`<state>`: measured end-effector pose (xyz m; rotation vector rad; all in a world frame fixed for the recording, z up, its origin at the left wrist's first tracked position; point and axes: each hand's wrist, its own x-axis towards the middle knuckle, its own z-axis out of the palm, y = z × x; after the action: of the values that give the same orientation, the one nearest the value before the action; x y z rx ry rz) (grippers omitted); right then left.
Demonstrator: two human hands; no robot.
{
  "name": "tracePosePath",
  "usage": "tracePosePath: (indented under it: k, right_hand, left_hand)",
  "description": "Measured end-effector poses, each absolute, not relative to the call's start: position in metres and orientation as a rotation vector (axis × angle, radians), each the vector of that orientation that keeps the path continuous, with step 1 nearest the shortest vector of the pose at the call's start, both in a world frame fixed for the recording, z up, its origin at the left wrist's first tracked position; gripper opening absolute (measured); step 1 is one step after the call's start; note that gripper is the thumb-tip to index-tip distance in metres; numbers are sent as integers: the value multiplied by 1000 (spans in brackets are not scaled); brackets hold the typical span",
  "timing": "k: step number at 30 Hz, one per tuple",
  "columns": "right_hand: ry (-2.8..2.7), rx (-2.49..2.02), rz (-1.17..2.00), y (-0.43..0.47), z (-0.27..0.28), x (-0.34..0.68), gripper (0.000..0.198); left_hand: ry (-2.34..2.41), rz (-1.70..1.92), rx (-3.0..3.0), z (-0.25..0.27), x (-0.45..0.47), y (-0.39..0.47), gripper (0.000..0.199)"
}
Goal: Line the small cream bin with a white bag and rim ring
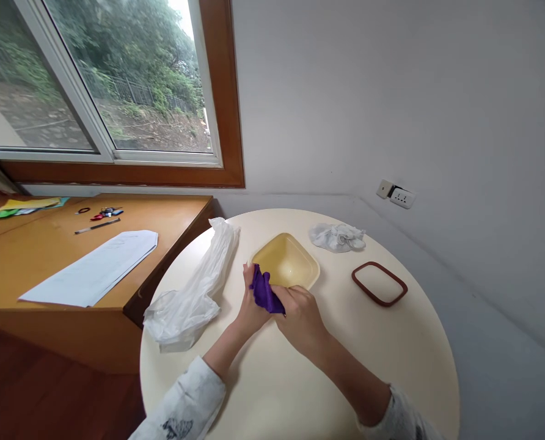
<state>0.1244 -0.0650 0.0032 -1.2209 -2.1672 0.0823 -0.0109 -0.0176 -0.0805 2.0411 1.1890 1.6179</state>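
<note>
A bunched purple cloth (264, 292) is between my two hands, over the near edge of a yellow plastic container (295, 260). My left hand (250, 310) is closed around the cloth's left side, with its thumb upward. From the right, my right hand (302, 315) pinches the cloth's lower right end, its fingers curled. The container is open at the top, and its near corner is hidden behind my hands. To the right lies a brown rounded-rectangular ring (379, 264), flat on the table.
The round cream table (327, 397) stands against the wall. A crumpled white plastic bag (194, 299) lies on its left, a whitish crumpled cloth or bag (338, 237) at the back right. On the wooden desk (176, 214) are paper sheets (93, 269), a pen (97, 226) and keys (107, 212).
</note>
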Motion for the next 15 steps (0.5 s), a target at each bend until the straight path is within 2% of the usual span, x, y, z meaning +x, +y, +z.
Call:
tracePosePath:
  k: [6,11,15]
  right_hand:
    - [-2440,-1228,242,-68,31,141,40]
    - [-2802,-1287,382,-54,54,155,24]
    - [-3072,-1411,591,-28,51,145,16]
  left_hand:
    - [1097,1617,2118,-63,-15,-17,119]
    - [958,1548,2320,-50,-12,-22,125]
    - [903,1516,2421,-43,-9,-25,128]
